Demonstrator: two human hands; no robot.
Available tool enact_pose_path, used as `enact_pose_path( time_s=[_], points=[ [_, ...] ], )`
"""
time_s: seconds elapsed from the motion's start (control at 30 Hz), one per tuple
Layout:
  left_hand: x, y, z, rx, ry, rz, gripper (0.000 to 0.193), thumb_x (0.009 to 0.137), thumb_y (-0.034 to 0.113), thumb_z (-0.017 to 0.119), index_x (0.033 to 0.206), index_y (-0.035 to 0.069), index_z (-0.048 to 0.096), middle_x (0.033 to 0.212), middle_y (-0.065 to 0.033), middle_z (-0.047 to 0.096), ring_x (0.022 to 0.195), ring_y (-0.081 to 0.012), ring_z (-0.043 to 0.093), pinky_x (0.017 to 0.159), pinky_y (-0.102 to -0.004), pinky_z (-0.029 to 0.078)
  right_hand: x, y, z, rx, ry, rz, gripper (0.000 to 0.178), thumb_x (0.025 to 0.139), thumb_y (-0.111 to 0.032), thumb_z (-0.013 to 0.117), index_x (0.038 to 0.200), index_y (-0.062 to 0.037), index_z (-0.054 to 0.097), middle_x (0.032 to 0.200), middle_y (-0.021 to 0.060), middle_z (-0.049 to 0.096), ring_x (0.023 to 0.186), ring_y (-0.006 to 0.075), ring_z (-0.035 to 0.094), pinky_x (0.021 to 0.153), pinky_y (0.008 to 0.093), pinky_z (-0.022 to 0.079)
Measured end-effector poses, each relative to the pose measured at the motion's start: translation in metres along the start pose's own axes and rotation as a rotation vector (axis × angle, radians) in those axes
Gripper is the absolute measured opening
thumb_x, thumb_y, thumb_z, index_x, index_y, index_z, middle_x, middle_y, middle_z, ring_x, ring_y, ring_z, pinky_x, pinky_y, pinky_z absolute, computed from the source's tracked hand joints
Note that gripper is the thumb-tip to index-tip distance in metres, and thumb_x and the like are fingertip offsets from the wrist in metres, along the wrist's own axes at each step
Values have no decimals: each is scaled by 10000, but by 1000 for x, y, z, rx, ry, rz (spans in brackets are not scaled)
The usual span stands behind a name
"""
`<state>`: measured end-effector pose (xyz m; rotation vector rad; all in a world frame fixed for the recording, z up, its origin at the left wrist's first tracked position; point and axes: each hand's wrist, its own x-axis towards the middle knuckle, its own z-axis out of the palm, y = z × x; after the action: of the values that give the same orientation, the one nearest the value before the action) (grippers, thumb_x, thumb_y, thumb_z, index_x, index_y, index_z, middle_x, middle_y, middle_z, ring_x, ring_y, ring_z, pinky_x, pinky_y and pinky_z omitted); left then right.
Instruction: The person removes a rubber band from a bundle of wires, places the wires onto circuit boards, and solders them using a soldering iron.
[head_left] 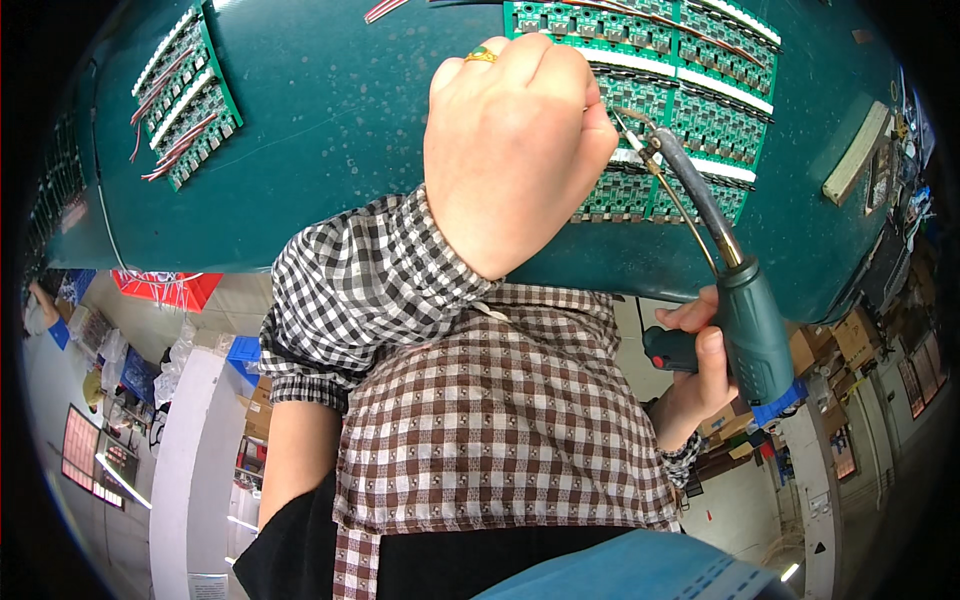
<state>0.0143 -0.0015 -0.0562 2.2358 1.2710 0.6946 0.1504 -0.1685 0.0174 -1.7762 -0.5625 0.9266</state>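
My left hand [515,140], with a ring on one finger, is closed over the near left part of a large panel of green circuit boards [725,120]. Its thumb and forefinger are pinched together, and whatever they hold is hidden. In my right hand [700,365] is a green-handled soldering gun [755,320], my fingers wrapped round its grip and trigger. The gun's bent metal barrel and thin feed tube reach up and left over the panel. Its tip is close beside my left thumb. White connector strips and dark wires run across the boards.
A smaller green board panel [195,100] with red and white wires lies on the green tabletop [310,110] at left. A pale bar-shaped block [857,155] rests near the right edge. Beneath the table's left side is a red bin [170,288].
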Motion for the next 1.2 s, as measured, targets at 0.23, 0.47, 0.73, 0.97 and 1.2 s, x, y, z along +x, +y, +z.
enact_pose_path(
  time_s=[0.23,0.47,0.73,0.97,1.2],
  points=[
    [1,2,-1,-12,-8,6,121,649,59,654,689,76,541,618,-18,486,575,-178,498,549,-320,384,5,1,-2,95,20,13,444,776,-214,616,1045,117,496,713,122,536,623,219,575,580,370,542],
    [1,1,-9,-25,-51,29,100,691,54,645,727,67,553,676,-28,536,610,-175,526,583,-304,413,15,5,-17,203,-19,22,467,826,-314,578,1063,71,466,737,101,503,671,200,562,584,351,540],
    [2,1,-17,-44,-140,27,99,712,20,642,767,50,566,723,-35,571,637,-164,549,614,-279,432,41,26,-33,392,57,-82,413,874,-295,529,1099,43,459,827,89,534,802,243,588,914,510,423],
    [4,1,-22,-89,-180,-9,97,719,34,661,775,43,583,717,-29,566,624,-135,526,570,-251,422,74,58,-41,784,-100,-131,409,876,-324,532,1069,31,471,837,79,562,895,253,592,1105,497,179],
    [6,-1,-24,-107,-204,-32,86,731,26,657,782,30,587,713,-26,561,628,-116,517,570,-238,424,65,58,-38,698,-109,-122,398,874,-331,534,1056,19,479,826,73,566,891,237,591,1105,496,181]
  ],
)
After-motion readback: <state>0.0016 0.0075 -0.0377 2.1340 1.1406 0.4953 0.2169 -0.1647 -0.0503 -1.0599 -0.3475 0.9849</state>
